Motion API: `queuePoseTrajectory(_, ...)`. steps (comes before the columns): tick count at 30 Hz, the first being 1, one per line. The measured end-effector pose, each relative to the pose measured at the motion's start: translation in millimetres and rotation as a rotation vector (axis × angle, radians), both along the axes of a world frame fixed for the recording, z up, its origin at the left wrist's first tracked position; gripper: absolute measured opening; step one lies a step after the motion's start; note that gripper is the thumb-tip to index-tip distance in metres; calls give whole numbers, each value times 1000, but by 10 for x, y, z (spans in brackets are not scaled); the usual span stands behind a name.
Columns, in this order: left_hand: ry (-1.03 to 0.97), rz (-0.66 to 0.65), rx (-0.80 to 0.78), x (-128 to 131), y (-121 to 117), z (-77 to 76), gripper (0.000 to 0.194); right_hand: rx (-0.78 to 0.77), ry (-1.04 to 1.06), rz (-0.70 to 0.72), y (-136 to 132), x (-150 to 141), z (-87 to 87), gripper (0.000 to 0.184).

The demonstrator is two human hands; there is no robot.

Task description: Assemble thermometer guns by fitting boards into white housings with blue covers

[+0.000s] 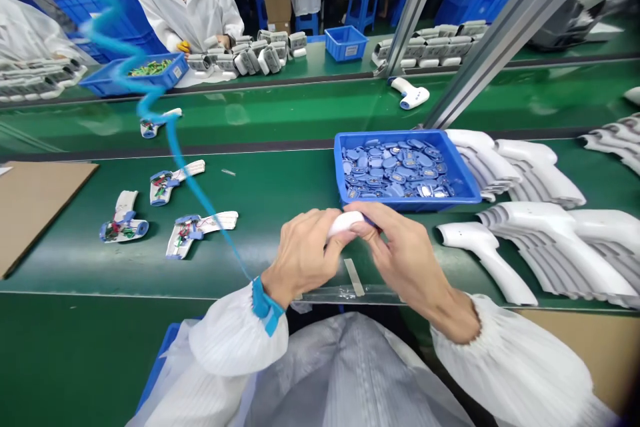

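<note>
A white plastic housing (344, 221) is pinched between both hands above the near edge of the green bench; the fingers hide most of it. My left hand (306, 250) closes round its left side, thumb against the near face. My right hand (403, 252) grips the right end, where a small dark blue part shows under the fingers. Just beyond the hands stands a blue bin (415, 204) full of small blue plastic parts. Left of them lie open pistol-shaped halves (187, 233) with wires and blue pieces. White pistol-shaped shells (483, 253) are stacked on the right.
From my left wrist strap (267, 307) a coiled blue cord (175, 147) runs up across the view. A slanted metal post (500, 33) rises behind the bin. Brown cardboard (45, 207) lies at left. Across the green belt (280, 107) a co-worker (195, 13) handles grey-white units.
</note>
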State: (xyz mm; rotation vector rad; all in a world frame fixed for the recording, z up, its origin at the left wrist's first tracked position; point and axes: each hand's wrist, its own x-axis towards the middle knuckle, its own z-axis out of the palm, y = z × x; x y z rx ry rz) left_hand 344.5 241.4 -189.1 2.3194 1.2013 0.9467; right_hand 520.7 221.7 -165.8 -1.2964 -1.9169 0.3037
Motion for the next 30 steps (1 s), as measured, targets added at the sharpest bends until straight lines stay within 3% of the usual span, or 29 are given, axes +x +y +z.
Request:
queuePoseTrajectory(2,-67,131,4,43,-51,-51,27,-15,-28,-28,-75,44,-38,19)
queuePoseTrajectory(6,-189,531,-2,163,-85,-227,45,38,-88,-76,-297,52,-118,20)
queuePoseTrajectory(8,-137,572,59,223,-43,-296,51,46,-112,-144,-406,29,-165,21)
queuePoseTrajectory(11,-24,463,69,237,56,-282,51,-41,-136,-167,-488,8,-224,24)
queuePoseTrajectory(15,-36,281,-187,54,91,-122,46,-340,-91,-87,-382,6,-233,36)
queuePoseTrajectory(18,-268,212,-215,-118,-10,-100,29,-792,159,-192,-248,-10,-219,54)
queuePoseTrajectory(20,-425,296,-184,-162,-75,-170,30,-1082,317,-142,-208,-55,-228,62)
queuePoseTrajectory(21,-481,388,-194,-158,-87,-221,35,-1141,339,-71,-209,-93,-241,61)
queuePoseTrajectory(23,-548,568,-246,-111,-54,-325,45,-1022,219,67,-246,-197,-276,48)
queuePoseTrajectory(26,-490,676,-276,-9,88,-426,51,-650,-237,129,-332,-386,-341,33)
queuePoseTrajectory(28,-390,720,-236,43,161,-448,51,-549,-494,114,-363,-489,-378,38)
queuePoseTrajectory(30,-295,751,-183,49,170,-447,50,-529,-609,104,-356,-536,-398,42)
